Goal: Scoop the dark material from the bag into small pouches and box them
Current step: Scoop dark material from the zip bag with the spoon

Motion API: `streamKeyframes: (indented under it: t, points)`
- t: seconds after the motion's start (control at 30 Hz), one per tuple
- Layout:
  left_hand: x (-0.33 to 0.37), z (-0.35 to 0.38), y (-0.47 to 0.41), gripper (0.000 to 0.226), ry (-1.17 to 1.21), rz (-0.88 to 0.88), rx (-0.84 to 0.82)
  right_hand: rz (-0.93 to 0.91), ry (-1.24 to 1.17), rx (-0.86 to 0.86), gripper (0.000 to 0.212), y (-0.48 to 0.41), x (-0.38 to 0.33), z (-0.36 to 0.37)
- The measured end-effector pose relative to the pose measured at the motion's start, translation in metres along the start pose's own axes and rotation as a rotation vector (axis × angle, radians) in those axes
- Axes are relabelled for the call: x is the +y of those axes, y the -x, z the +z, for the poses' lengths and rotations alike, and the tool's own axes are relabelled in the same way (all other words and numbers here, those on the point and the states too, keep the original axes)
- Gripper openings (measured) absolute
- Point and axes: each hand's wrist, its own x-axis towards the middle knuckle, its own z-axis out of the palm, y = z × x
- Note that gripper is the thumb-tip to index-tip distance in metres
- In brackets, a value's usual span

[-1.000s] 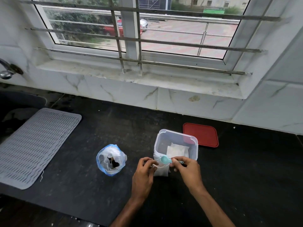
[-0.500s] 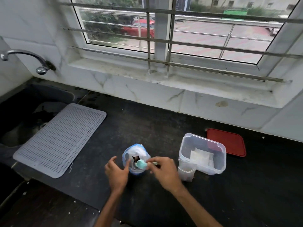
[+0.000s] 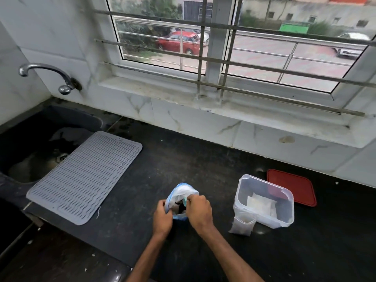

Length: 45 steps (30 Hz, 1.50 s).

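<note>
A blue-and-white plastic bag [image 3: 181,193] with dark material inside stands on the black counter. My left hand [image 3: 162,217] grips the bag's near left edge. My right hand [image 3: 199,210] holds a small teal spoon [image 3: 185,201] dipped into the bag's mouth; most of the spoon is hidden. To the right stands a clear plastic box [image 3: 264,200] with white pouches inside. One small translucent pouch [image 3: 242,223] leans upright against the box's front left corner.
A red lid [image 3: 293,186] lies flat behind the box. A grey ribbed mat [image 3: 85,176] covers the counter at the left, partly over the dark sink [image 3: 30,155] under a metal tap [image 3: 48,76]. The counter's front edge [image 3: 81,237] runs near my arms.
Both hands left the pouch by the box and moved left to the bag. The left hand took hold of the bag's edge and the spoon went down into its mouth.
</note>
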Motion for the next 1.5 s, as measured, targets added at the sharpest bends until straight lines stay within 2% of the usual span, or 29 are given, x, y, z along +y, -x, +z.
streamKeyframes:
  t: [0.27, 0.4, 0.53, 0.73, 0.8, 0.9, 0.97, 1.07, 1.2, 1.37, 1.5]
  points:
    - [0.003, 0.005, -0.013, 0.024, 0.161, -0.050, -0.117, 0.173, -0.276, 0.030, 0.021, 0.000, 0.011, 0.015]
    - [0.006, 0.009, -0.014, 0.016, 0.249, -0.104, -0.156, 0.217, -0.351, 0.043, 0.022, 0.001, 0.013, 0.022]
    - [0.007, 0.007, -0.020, 0.021, 0.286, -0.115, -0.109, 0.239, -0.392, 0.041, 0.024, -0.002, 0.015, 0.029]
    - [0.009, 0.009, -0.026, 0.006, 0.277, -0.168, -0.144, 0.266, -0.424, 0.007, 0.023, -0.005, 0.020, 0.025]
    - [0.011, 0.011, -0.025, 0.015, 0.225, -0.126, -0.156, 0.232, -0.401, 0.025, 0.022, -0.003, 0.020, 0.021]
    - [0.009, 0.013, -0.025, 0.026, 0.112, -0.073, -0.138, 0.122, -0.180, 0.032, 0.022, 0.004, 0.015, 0.010]
    - [0.011, 0.015, -0.023, 0.023, 0.024, -0.061, -0.107, 0.070, -0.058, -0.023, 0.021, 0.007, 0.011, 0.007]
    - [0.017, 0.016, -0.020, 0.019, -0.120, -0.059, -0.068, 0.047, -0.014, -0.039, 0.021, 0.006, 0.011, 0.010]
    - [0.022, 0.019, -0.020, 0.018, -0.100, -0.081, -0.071, 0.116, -0.104, 0.001, 0.022, 0.007, 0.013, 0.011]
    - [0.013, 0.024, -0.023, 0.029, 0.043, -0.121, -0.118, 0.266, -0.413, 0.023, 0.021, 0.000, 0.030, 0.023]
    - [0.011, 0.025, -0.022, 0.033, 0.037, -0.074, -0.149, 0.353, -0.614, 0.011, 0.020, -0.006, 0.041, 0.031]
